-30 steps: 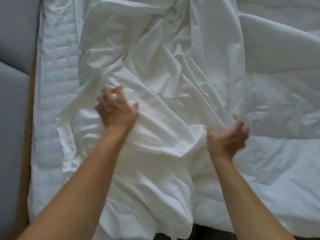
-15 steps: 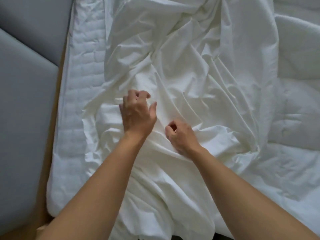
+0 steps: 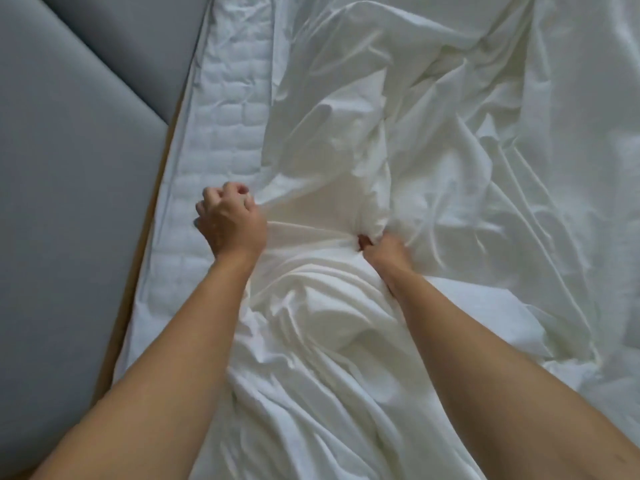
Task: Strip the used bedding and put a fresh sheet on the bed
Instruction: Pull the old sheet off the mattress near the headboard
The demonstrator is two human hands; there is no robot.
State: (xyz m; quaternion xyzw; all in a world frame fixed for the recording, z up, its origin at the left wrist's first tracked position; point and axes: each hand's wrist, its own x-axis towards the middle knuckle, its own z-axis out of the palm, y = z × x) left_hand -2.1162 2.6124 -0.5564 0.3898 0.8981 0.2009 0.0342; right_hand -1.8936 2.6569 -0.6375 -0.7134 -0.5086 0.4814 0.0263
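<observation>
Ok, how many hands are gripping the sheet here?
2. The left hand grips a stretched fold of the sheet beside the bare mattress. The right hand grips a bunch further right, its fingers mostly buried in cloth.
</observation>
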